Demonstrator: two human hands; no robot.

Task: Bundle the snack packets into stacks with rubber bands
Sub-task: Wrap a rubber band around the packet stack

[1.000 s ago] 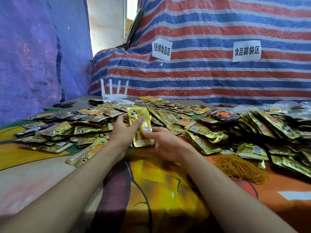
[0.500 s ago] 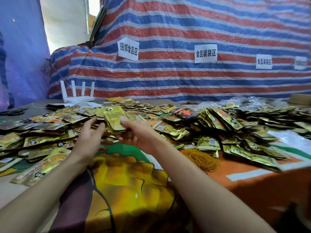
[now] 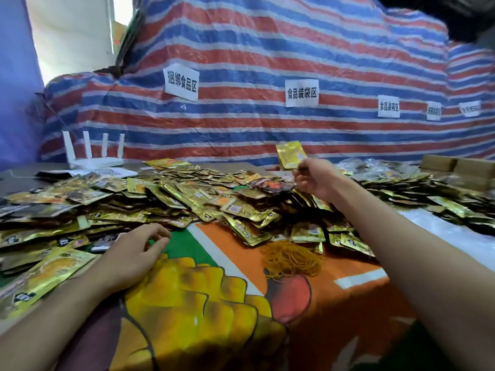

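A person's right hand (image 3: 316,179) pinches a thin stack of shiny gold foil snack packets (image 3: 291,154) high beyond the tangled heap of orange rubber bands (image 3: 292,259), while the left hand (image 3: 134,254) rests left of the heap, fingers (image 3: 154,231) loose and empty; fetching a band seems next.

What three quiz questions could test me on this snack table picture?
1. True or false: the left hand holds a packet.
2. Pick one. The rubber bands lie: A) on the orange cloth, B) on top of a white router, C) inside a cardboard box.
3. Fill in: the gold packets raised in the air are in the grip of the ___ hand.
Key: 1 false, it holds nothing; 2 A; 3 right hand.
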